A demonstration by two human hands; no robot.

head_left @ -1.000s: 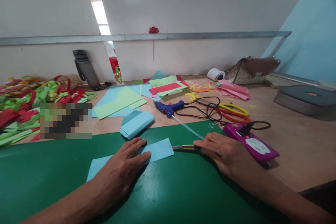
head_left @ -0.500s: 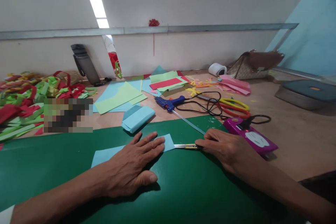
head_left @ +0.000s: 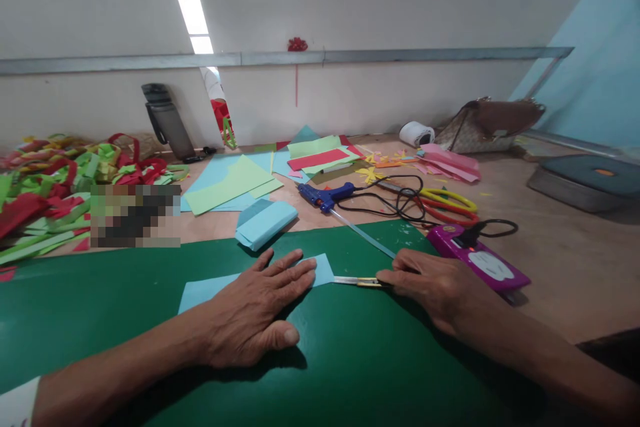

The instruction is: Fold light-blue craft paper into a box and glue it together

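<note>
Flat on a light blue paper strip (head_left: 207, 290), my left hand (head_left: 263, 307) presses it to the green mat (head_left: 345, 367) with fingers outstretched. The hand hides the middle of the strip. My right hand (head_left: 430, 283) is closed around a utility knife (head_left: 369, 281), whose blade meets the strip's right end at its lower corner. Just behind my left hand lies a folded light blue paper piece (head_left: 267, 223). A blue glue gun (head_left: 326, 197) rests farther back, and its clear glue stick (head_left: 363, 232) runs toward my right hand.
A purple extension socket (head_left: 477, 253) with a plugged-in black cord is right of my right hand. Yellow-and-red-handled scissors (head_left: 453, 203) lie behind it. Coloured paper sheets (head_left: 227, 190) cover the back middle; paper strips (head_left: 45, 213) heap at left beside a grey bottle (head_left: 170, 123).
The whole view has shifted slightly. Both hands, the strip and the knife keep nearly the same places relative to each other.
</note>
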